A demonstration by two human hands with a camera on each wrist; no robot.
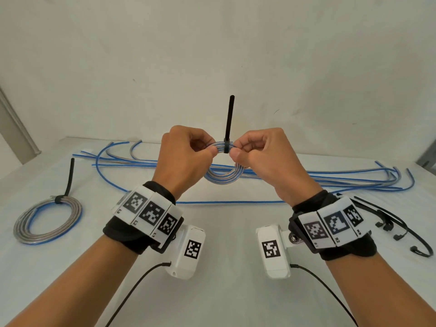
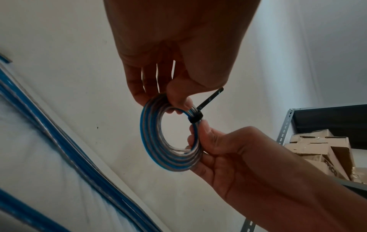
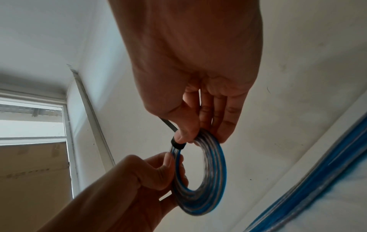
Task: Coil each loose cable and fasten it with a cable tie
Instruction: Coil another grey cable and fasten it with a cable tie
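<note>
Coil (image 1: 223,171): I hold it up mid-air over the table's (image 1: 224,232) centre, so the tie (image 1: 227,143) at 12 o'clock stays reachable.
Left hand (image 1: 186,156): fingers pinch the coil just left of the tie, keeping the loops together.
Right hand (image 1: 262,156): fingers pinch the coil right beside the tie.
Tail (image 1: 229,116): sticks straight up.

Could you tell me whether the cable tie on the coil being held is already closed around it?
Closed: the cable tie bands the coil, its tail sticking up through the head.

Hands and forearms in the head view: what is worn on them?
Both hands, left and right, are bare. Each wrist has a black cuff under a white band of black square markers, a white camera box bearing another marker, and a thin black cable.
</note>
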